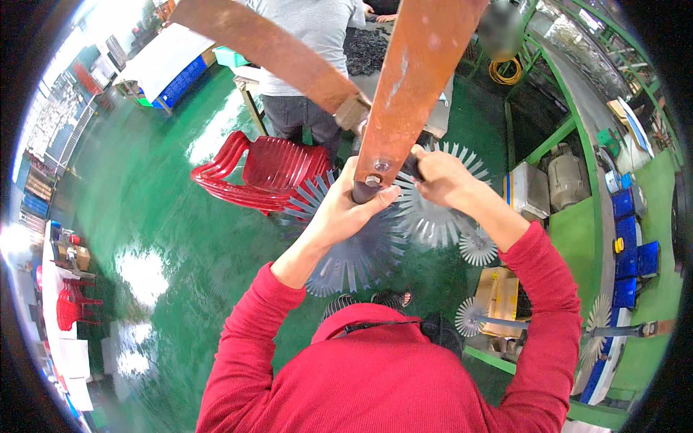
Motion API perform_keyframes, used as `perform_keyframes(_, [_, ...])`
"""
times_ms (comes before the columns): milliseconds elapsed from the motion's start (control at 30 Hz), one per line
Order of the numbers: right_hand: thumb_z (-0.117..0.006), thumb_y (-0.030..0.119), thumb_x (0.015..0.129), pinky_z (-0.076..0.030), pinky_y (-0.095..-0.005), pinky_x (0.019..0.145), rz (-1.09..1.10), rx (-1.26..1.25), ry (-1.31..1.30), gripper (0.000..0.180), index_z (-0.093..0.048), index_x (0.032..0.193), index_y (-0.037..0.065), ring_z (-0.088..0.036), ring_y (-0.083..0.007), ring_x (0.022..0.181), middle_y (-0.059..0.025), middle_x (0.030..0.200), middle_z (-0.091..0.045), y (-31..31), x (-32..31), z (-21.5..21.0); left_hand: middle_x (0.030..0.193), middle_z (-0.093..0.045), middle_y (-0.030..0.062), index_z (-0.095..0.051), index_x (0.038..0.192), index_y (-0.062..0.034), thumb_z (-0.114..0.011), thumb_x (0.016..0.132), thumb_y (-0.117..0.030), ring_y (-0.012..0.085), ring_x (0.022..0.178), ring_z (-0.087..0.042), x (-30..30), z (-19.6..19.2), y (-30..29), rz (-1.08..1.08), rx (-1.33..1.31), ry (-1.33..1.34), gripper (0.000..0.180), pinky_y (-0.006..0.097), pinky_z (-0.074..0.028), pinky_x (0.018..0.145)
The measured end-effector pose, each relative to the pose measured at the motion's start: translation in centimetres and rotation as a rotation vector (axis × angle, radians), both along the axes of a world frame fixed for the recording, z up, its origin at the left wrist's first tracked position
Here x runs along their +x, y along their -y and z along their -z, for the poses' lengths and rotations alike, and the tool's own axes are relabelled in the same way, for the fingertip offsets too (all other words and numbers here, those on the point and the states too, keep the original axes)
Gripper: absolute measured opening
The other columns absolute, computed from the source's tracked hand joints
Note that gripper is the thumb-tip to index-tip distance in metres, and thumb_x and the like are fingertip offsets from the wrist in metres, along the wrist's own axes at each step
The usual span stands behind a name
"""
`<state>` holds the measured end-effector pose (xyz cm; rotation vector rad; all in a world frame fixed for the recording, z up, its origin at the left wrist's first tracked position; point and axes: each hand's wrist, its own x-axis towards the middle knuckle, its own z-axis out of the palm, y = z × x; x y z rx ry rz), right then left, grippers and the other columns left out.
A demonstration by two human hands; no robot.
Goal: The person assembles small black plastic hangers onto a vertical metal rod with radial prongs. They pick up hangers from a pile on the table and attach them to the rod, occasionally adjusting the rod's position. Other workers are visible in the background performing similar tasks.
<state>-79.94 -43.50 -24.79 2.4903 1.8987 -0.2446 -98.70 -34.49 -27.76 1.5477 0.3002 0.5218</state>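
Observation:
A wide rusty-brown flat metal bar [426,72] fills the upper middle, close to me, with a bolt [373,180] near its lower end. A second brown bar [267,40] slants in from the upper left and meets it at a metal joint. My left hand [339,209] is closed at the bar's lower end, thumb across a dark rounded piece [363,193]; its other fingers are partly hidden behind the bar. To the right, my right hand [444,175] is closed on a dark piece [412,167] beside the bar. Slotted grey metal discs [354,256] show below my hands.
Stacked red plastic chairs [278,169] stand ahead to the left. A person in a grey shirt [310,43] stands beyond, beside a table heaped with dark pieces [364,52]. Along the right runs a green bench [650,184] with blue bins [626,242]; a motor [567,177] sits nearby.

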Motion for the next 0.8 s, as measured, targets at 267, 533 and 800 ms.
perform_keyframes(267, [-0.062, 0.004, 0.072, -0.053, -0.0442, 0.069, -0.157, 0.051, -0.103, 0.045, -0.044, 0.112, -0.005, -0.066, -0.0371, 0.084, -0.0218, 0.086, -0.066, -2.1, -9.4, 3.7, 0.094, -0.057, -0.0041, -0.053, 0.124, -0.0035, -0.073, 0.082, -0.017, 0.0079, 0.083, -0.051, -5.2, 1.5, -0.3, -0.092, -0.155, 0.153, 0.048, 0.025, -0.043, 0.073])
perform_keyframes(533, [-0.058, 0.003, 0.073, -0.051, -0.0461, 0.070, -0.119, 0.218, -0.280, 0.061, -0.040, 0.132, 0.007, -0.065, -0.0375, 0.080, -0.0188, 0.087, -0.067, -1.5, -13.7, 4.7, 0.104, -0.064, 0.0018, -0.062, 0.111, -0.0026, -0.075, 0.078, -0.010, 0.0093, 0.095, -0.059, -8.4, 2.2, 0.7, -0.254, -0.131, 0.155, 0.037, 0.027, -0.046, 0.083])
perform_keyframes(800, [-0.059, 0.010, 0.077, -0.054, -0.0453, 0.067, -0.164, 0.210, -0.383, 0.067, -0.038, 0.139, 0.022, -0.066, -0.0328, 0.087, -0.0162, 0.108, -0.064, 0.9, -12.6, 5.0, 0.090, -0.063, -0.0010, -0.060, 0.103, -0.0061, -0.072, 0.080, -0.009, 0.0042, 0.065, -0.047, -6.5, 3.1, 3.7, -0.420, -0.059, 0.107, 0.027, 0.019, -0.034, 0.054])
